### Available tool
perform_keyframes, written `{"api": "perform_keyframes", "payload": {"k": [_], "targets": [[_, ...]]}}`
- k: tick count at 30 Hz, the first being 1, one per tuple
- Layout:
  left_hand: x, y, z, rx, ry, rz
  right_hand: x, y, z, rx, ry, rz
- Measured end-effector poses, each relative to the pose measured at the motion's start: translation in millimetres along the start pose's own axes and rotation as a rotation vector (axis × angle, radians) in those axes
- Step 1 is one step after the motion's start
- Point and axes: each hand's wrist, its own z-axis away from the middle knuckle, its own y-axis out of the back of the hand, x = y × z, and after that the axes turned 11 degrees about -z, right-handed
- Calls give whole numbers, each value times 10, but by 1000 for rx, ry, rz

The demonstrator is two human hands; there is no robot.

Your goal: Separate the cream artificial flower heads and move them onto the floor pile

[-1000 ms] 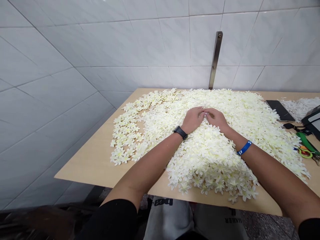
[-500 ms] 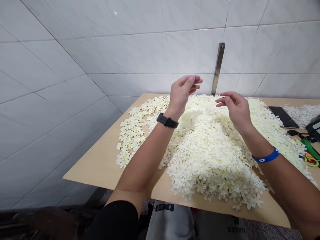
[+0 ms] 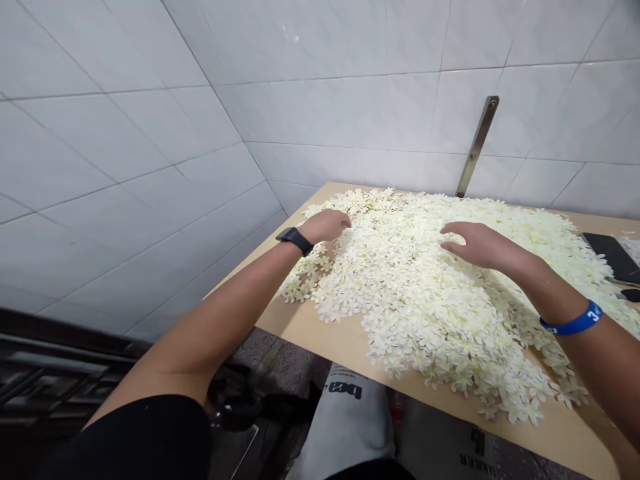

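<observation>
A wide heap of white artificial flower heads (image 3: 425,300) with pale yellow centres covers much of the tan tabletop (image 3: 340,340). At its left side, my left hand (image 3: 327,225) hangs low over the flowers with its fingers bent downward. The back of the hand hides most of the fingers, and whether it holds anything cannot be seen. My right hand (image 3: 475,245) is over the right part of the heap. Its thumb and forefinger are apart, with nothing visible between them. A black watch (image 3: 296,240) is on my left wrist, a blue wristband (image 3: 575,320) on my right.
A dark phone (image 3: 613,257) lies by the table's right edge, near a small black object (image 3: 631,294). A metal bar (image 3: 479,147) is fixed to the tiled wall (image 3: 325,110) behind. Dark carved furniture (image 3: 55,393) stands at the lower left.
The view has turned left. Both hands have come down from above the heap and spread farther apart, the left one to the heap's left side. Flowers now lie over more of the left area.
</observation>
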Motion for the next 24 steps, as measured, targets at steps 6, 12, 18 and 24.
{"api": "perform_keyframes", "payload": {"k": [6,12,18,24], "targets": [[-473,-412,571,18,124,-17,-150,-212,320,148,126,-102],[-468,-558,701,128,117,-26,-218,-384,495,320,236,-176],[-255,-294,607,370,42,193,-287,-325,616,420,207,-244],[652,8,975,507,-378,415,-626,-217,610,250,-67,-676]]}}
